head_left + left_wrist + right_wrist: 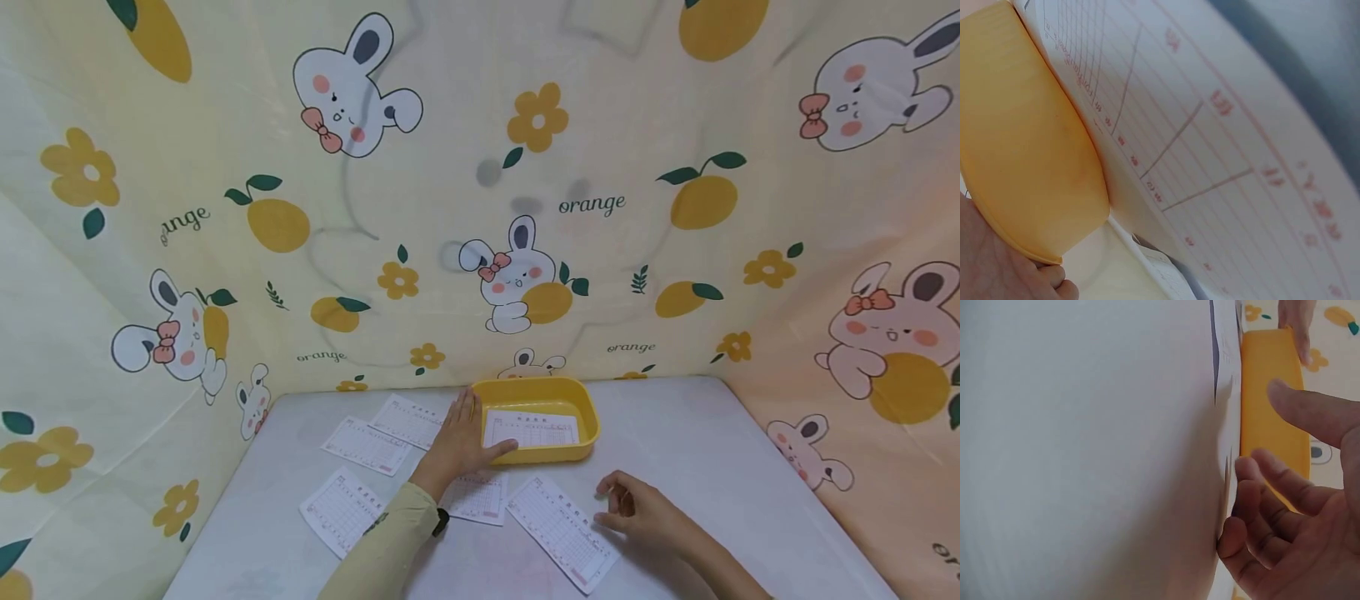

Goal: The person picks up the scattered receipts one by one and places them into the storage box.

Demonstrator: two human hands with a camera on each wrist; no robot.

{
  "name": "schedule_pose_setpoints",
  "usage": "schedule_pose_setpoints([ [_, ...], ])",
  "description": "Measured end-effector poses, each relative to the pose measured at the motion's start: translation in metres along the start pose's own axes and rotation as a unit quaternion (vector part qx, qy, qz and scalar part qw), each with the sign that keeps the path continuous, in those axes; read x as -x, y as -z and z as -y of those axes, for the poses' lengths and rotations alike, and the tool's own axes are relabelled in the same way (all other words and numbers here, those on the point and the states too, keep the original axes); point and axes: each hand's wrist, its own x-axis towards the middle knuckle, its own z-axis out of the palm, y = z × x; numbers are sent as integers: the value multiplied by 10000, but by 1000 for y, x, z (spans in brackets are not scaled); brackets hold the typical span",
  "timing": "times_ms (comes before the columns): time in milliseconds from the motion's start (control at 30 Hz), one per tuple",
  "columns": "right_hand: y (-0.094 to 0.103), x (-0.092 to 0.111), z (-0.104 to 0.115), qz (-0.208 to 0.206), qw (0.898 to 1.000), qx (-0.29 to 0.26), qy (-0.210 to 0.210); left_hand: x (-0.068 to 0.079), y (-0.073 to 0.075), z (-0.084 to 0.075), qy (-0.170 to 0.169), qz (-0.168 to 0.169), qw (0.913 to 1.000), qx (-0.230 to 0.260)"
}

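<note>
My left hand (460, 437) rests on the left end of a yellow plastic tray (588, 429), its fingers along the left rim and its thumb over the front rim. Inside the tray lies a white printed form slip (531, 428). The left wrist view shows the tray's outer wall (1035, 131) beside a slip with red print (1166, 125). In front of the tray, a slanted form slip (562, 533) lies on the table. Right of that slip, my right hand (648, 517) hovers with loosely bent fingers and holds nothing. In the right wrist view its thumb and fingers are apart.
Several more form slips lie left of the tray, among them a front one (343, 508), a middle one (366, 444) and a back one (408, 421). Another slip (476, 497) is partly under the left forearm. Patterned cloth (450, 183) surrounds the white table (712, 467).
</note>
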Motion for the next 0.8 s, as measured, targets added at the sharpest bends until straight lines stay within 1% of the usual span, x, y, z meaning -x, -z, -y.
schedule_pose_setpoints([
  [200,-2,3,1,212,9998,66,11,1,2,-2,-11,19,10000,36],
  [300,-4,4,4,211,9996,175,-38,3,3,-2,1,31,10000,78],
  [500,-7,3,10,138,9990,329,-284,3,4,-2,-25,-19,9999,138],
  [700,-11,1,10,184,9989,382,-219,2,2,-2,-9,-18,9999,130],
  [800,-13,0,11,239,9985,409,-269,3,3,-2,-4,-26,9999,151],
])
